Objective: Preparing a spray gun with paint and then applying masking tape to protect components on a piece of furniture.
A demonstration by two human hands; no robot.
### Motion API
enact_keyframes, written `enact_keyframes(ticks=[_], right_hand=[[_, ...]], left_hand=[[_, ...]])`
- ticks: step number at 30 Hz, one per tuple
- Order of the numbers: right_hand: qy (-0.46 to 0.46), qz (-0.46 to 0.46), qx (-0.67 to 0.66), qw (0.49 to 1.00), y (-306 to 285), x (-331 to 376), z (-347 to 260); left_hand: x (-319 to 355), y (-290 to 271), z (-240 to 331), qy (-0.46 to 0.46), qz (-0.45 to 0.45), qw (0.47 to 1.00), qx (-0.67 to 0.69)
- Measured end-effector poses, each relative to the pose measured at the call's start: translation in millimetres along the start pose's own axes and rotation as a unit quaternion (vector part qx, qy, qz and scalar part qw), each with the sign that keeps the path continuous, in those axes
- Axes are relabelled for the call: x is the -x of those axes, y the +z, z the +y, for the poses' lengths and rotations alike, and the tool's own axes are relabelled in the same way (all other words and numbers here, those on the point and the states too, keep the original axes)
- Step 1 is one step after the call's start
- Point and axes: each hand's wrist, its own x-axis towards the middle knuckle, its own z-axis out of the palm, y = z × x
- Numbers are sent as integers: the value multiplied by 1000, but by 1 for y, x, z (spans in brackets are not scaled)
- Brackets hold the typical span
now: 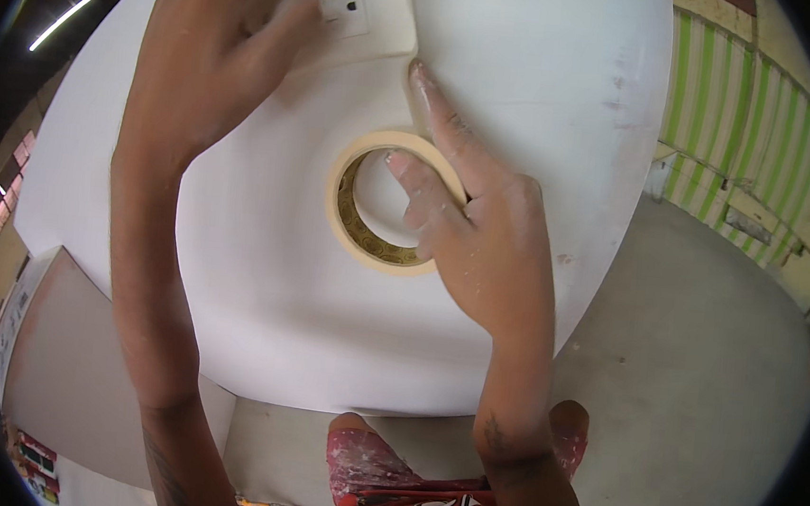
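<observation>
My right hand (487,236) holds a roll of cream masking tape (352,225). Its thumb reaches into the roll's open centre, and its index finger stretches along a narrow pale strip that runs up from the roll. That fingertip touches the white surface by the corner of a rectangular moulded section (390,23). Farther up, my left hand (211,52) is over the left part of this section. Its thumb is blurred and its other fingers are partly cut off by the top edge, so whether it grips anything is unclear.
A large, curved white shell (260,280) fills the middle, with smudges along its right side. A pale panel (82,361) stands at the lower left. Grey floor (693,342) lies to the right, before a green-and-white striped curtain (722,97). My legs are close to the shell's near edge.
</observation>
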Motion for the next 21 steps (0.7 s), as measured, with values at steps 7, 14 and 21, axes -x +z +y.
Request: enact_keyframes(ticks=[7, 14, 21], right_hand=[[-152, 32, 46, 987, 4, 7, -2], [-171, 16, -7, 985, -1, 30, 9], [-116, -9, -37, 993, -15, 41, 13]], left_hand=[[-27, -24, 25, 55, -89, 990, -94], [-33, -64, 67, 96, -314, 894, -306], [-48, -61, 98, 87, -413, 832, -361]])
